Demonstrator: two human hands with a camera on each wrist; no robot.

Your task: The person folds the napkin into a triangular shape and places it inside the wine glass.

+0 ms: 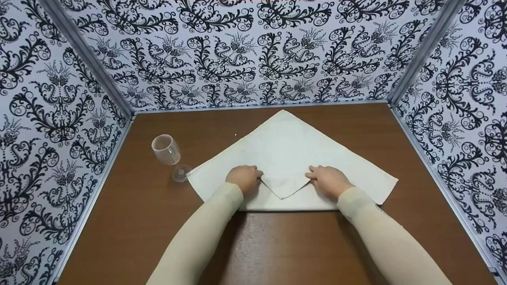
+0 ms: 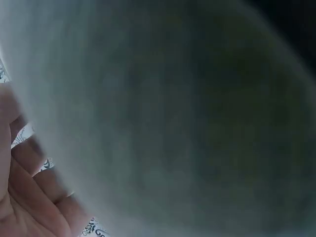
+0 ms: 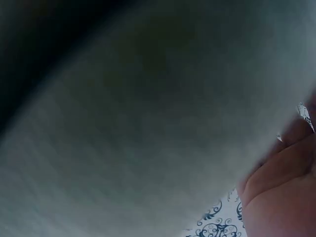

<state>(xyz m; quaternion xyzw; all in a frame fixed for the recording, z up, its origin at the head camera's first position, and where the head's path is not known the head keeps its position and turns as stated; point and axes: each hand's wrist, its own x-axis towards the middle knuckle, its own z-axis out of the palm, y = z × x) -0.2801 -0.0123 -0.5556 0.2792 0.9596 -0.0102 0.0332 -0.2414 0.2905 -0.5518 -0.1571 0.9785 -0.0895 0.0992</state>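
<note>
A white cloth napkin [image 1: 289, 142] lies on the brown table, folded into a broad shape with one point towards the back wall. Near its straight front edge, a small triangular flap [image 1: 283, 186] points towards me. My left hand [image 1: 243, 178] pinches the flap at its left upper corner, while my right hand [image 1: 329, 180] pinches the opposite corner. Both hands rest low on the cloth. Sleeve fabric fills most of each wrist view, so only part of the left palm and fingers [image 2: 37, 195] and part of the right palm [image 3: 281, 197] show there; the fingertips are hidden.
A clear stemmed wine glass [image 1: 166, 150] stands left of the napkin, its base close to the cloth's left corner. Patterned wall panels [image 1: 245, 55] with grey metal frames enclose the wooden table [image 1: 273, 249] at the back and sides.
</note>
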